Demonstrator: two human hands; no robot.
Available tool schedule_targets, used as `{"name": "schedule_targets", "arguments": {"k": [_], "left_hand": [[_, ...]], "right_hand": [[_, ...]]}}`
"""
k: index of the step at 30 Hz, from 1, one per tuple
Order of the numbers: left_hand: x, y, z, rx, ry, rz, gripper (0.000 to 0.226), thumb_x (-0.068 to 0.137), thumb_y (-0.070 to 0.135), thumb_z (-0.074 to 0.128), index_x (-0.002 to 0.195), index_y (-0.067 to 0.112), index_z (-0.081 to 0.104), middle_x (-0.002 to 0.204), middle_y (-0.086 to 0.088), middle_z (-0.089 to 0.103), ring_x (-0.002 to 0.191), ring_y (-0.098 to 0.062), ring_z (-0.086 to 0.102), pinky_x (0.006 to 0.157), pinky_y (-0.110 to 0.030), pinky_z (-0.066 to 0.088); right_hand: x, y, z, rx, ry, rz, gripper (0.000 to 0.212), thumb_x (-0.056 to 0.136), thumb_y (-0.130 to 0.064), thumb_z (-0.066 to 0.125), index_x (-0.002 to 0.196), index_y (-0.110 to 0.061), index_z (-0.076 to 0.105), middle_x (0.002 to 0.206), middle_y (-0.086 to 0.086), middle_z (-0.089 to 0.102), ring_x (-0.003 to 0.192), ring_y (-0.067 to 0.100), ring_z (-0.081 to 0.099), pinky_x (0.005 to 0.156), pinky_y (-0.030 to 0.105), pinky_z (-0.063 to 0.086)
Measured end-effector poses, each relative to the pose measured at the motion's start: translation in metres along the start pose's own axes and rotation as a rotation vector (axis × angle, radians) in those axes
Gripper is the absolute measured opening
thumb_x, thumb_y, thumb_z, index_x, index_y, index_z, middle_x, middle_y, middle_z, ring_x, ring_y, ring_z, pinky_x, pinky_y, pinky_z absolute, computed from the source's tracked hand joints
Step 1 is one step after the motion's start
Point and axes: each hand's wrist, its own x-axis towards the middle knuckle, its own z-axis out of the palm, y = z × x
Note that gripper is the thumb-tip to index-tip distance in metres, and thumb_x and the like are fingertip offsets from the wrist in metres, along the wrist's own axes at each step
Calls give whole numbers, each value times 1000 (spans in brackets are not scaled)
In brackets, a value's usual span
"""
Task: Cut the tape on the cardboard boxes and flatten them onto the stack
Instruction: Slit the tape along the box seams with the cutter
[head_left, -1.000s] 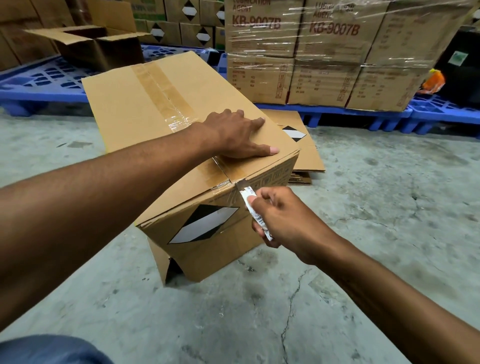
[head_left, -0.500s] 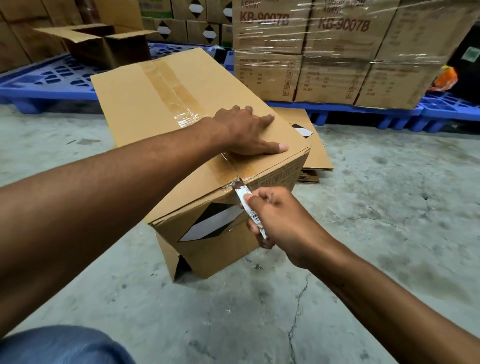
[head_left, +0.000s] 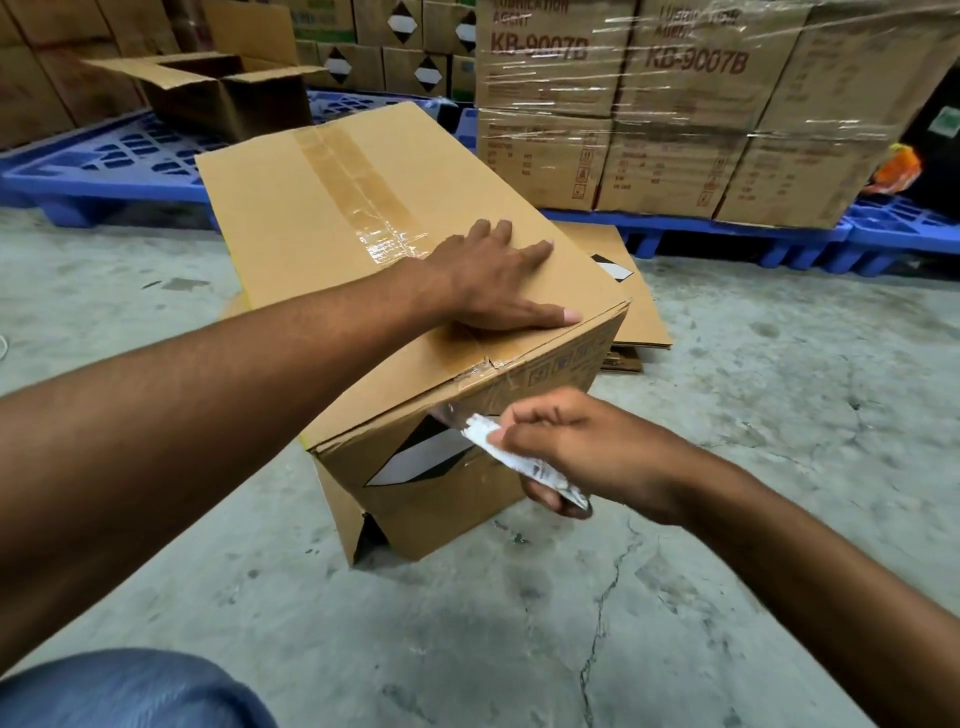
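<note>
A brown cardboard box (head_left: 322, 208) stands tilted on the concrete floor, a strip of clear tape (head_left: 358, 192) running along its top seam and down the near face. My left hand (head_left: 498, 280) lies flat on the box top near the front edge, fingers straight. Just below that edge, my right hand (head_left: 582, 452) grips a small white-wrapped cutter (head_left: 519, 460), its tip at the tape on the near face. Behind the box lies a low stack of flattened cardboard (head_left: 634, 306).
Blue plastic pallets (head_left: 124, 166) line the back. An open empty box (head_left: 223, 88) sits on the left pallet. Shrink-wrapped cartons (head_left: 675, 119) fill the right pallet. An orange object (head_left: 896, 169) lies at the far right. The floor has a crack (head_left: 597, 623).
My right hand with the cutter has slid down and right along the near face, away from the top edge. My left hand stays flat on the box top.
</note>
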Motion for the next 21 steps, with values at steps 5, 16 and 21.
{"name": "schedule_targets", "arguments": {"k": [5,16,21], "left_hand": [[-10,20,13,10,49,141,96,77,78,39,152,28,4,158,-16,6,146,-31,5,117,-47,9],[-48,4,37,-16,114,205,83,84,72,23,152,30,2,160,-12,-1,147,-27,-2,117,-43,5],[-58,-5,41,-49,97,217,87,80,77,16,152,29,5,160,-12,0,148,-26,-1,119,-47,8]], "right_hand": [[11,41,-12,-507,-116,92,22,96,-22,53,81,-11,65,75,1,68,53,5,57,51,22,41],[42,193,117,-1442,-259,-164,12,62,-27,78,55,-23,70,58,-2,64,49,15,61,45,19,30],[41,197,127,-1358,-249,-228,30,89,-28,46,84,-14,73,87,12,70,77,29,66,66,30,47]]}}
